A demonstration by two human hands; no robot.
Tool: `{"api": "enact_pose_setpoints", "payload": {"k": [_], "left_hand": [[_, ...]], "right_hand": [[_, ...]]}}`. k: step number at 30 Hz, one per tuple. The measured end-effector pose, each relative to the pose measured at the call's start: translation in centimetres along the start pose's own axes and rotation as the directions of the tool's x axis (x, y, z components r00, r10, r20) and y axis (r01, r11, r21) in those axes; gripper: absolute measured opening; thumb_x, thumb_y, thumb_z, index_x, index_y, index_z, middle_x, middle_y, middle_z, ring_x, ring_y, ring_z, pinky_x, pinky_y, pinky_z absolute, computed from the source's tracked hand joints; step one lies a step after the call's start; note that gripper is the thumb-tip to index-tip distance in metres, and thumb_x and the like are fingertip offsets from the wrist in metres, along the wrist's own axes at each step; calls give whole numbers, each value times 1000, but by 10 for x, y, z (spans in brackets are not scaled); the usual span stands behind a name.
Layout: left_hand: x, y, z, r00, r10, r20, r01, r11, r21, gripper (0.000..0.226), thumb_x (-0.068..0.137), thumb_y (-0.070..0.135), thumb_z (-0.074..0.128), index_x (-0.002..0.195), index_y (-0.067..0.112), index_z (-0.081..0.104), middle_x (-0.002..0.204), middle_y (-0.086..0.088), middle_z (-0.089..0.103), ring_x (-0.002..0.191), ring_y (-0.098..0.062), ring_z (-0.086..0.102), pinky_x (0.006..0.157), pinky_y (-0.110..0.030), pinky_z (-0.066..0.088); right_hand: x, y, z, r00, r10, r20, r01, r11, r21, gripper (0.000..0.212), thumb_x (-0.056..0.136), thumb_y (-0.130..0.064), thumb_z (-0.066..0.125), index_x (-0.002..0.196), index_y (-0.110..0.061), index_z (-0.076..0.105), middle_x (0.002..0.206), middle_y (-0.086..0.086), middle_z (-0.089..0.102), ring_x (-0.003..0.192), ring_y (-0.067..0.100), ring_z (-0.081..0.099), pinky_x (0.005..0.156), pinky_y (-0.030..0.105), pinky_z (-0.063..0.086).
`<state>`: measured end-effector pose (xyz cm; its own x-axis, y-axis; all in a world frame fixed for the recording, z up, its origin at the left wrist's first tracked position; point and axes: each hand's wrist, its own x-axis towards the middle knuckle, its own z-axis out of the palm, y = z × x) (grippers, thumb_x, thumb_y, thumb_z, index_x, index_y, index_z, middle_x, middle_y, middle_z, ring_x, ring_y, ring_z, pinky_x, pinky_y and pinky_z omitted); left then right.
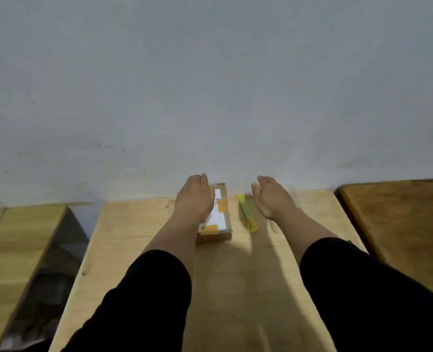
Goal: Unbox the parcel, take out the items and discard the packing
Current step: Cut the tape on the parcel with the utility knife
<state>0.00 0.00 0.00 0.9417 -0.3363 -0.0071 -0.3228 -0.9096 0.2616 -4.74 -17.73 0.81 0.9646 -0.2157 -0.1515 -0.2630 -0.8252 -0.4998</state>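
Note:
A small brown cardboard parcel with a white label and orange tape lies on the light wooden table, near the wall. My left hand hovers over its left side with the fingers straight and together, hiding part of the box. A yellow utility knife lies just right of the parcel. My right hand is held out to the right of the knife, palm turned inward, fingers relaxed, holding nothing.
A grey wall rises right behind the table. A second light wooden table stands at the left across a dark gap. A darker wooden table stands at the right.

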Motion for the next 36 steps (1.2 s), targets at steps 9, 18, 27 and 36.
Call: {"api": "enact_pose_setpoints", "payload": {"k": [9, 18, 27, 36], "left_hand": [[3, -33, 101, 991, -132, 28, 133, 991, -20, 63, 96, 30, 40, 144, -2, 14, 154, -21, 14, 144, -32, 8, 118, -38, 14], [0, -41, 121, 972, -235, 9, 235, 965, -115, 67, 97, 44, 27, 148, 10, 1, 158, -5, -7, 145, -18, -11, 117, -30, 3], [-2, -45, 119, 982, -188, 13, 188, 978, -94, 69, 96, 47, 22, 148, 9, -4, 158, -5, -12, 144, -15, -16, 115, -26, -4], [-5, -45, 114, 955, -295, 41, 295, 918, -263, 75, 91, 59, 16, 148, 17, -9, 158, -3, -11, 145, -16, 3, 113, -36, 29]], "right_hand": [[32, 71, 109, 996, 87, -8, -85, 987, 134, 42, 97, -27, 36, 132, -4, 38, 132, 20, 45, 123, 34, 42, 99, 38, 36], [47, 89, 150, 972, 40, -232, -42, 999, -2, 62, 83, -42, 42, 132, -3, 45, 97, 23, 56, 85, 38, 54, 77, 39, 48], [50, 77, 145, 973, -5, -230, 57, 974, 220, 61, 87, -36, 30, 143, -10, 32, 97, 20, 57, 83, 37, 56, 67, 39, 49], [60, 33, 137, 991, -111, -81, 136, 863, 487, 57, 90, -40, 45, 143, -23, 31, 119, 9, 63, 106, 22, 59, 80, 24, 40]]}}
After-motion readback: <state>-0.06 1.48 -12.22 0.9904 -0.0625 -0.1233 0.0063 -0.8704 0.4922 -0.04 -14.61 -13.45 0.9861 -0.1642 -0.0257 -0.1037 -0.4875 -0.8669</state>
